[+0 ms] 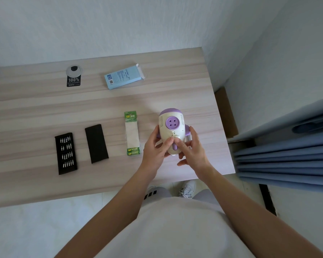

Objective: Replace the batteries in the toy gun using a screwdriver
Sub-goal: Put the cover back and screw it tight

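Looking down from the head view, we see the toy gun [171, 127] held up in both hands over the near right part of the wooden table [35, 112]. Its body is a rounded cream shell with a purple cap at the far end. A purple disc with four holes sits on the upper face, flanked by patches of tiny dots. A purple handle juts out on the right, and a small purple piece shows between the thumbs.

The left hand [155, 148] wraps its fingers round the toy's left side, thumb on the face. The right hand [192, 151] clasps the right side, thumb tip meeting the left thumb on the shell.

Just left of the toy lies a green battery pack [131, 134], then a black cover [96, 143] and a bit tray [65, 153]. A blue box [124, 76] sits farther back.
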`<act>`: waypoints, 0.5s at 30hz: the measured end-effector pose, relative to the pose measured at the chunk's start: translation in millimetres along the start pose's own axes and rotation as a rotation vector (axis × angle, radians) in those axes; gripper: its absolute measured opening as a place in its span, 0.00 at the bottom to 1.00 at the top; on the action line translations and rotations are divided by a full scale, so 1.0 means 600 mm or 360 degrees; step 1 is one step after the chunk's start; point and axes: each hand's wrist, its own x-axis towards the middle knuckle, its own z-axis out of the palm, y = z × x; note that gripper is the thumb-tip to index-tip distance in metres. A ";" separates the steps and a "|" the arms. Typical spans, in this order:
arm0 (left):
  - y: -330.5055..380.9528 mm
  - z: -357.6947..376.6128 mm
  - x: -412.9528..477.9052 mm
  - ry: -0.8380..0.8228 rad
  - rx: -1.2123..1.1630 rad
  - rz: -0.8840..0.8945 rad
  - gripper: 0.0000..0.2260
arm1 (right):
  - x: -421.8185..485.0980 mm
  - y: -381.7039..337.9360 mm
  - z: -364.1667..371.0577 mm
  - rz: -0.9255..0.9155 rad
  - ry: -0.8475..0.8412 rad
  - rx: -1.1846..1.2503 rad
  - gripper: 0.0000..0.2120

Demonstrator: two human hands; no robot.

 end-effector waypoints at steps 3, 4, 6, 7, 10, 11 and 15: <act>-0.002 -0.002 -0.001 -0.0052 -0.0049 0.0015 0.17 | 0.004 0.007 -0.001 -0.0057 0.0006 -0.0002 0.34; -0.003 0.000 -0.003 -0.0051 -0.0051 0.0023 0.17 | 0.004 0.009 -0.001 -0.0074 0.0009 -0.0003 0.33; -0.005 0.003 -0.006 -0.0033 -0.0042 0.0039 0.19 | 0.003 0.013 -0.001 -0.0100 0.0012 -0.0007 0.33; -0.005 0.003 -0.007 -0.0023 -0.0036 0.0045 0.19 | 0.003 0.014 0.000 -0.0109 0.0012 -0.0003 0.33; -0.007 0.002 -0.005 -0.0002 -0.0027 0.0059 0.19 | 0.006 0.014 0.000 -0.0126 0.0022 -0.0006 0.34; -0.007 0.002 -0.004 0.0006 -0.0013 0.0060 0.19 | 0.007 0.013 0.001 -0.0128 0.0026 -0.0013 0.34; -0.005 0.005 -0.003 0.0028 0.0031 0.0069 0.20 | 0.009 0.013 -0.003 -0.0113 0.0021 -0.0017 0.34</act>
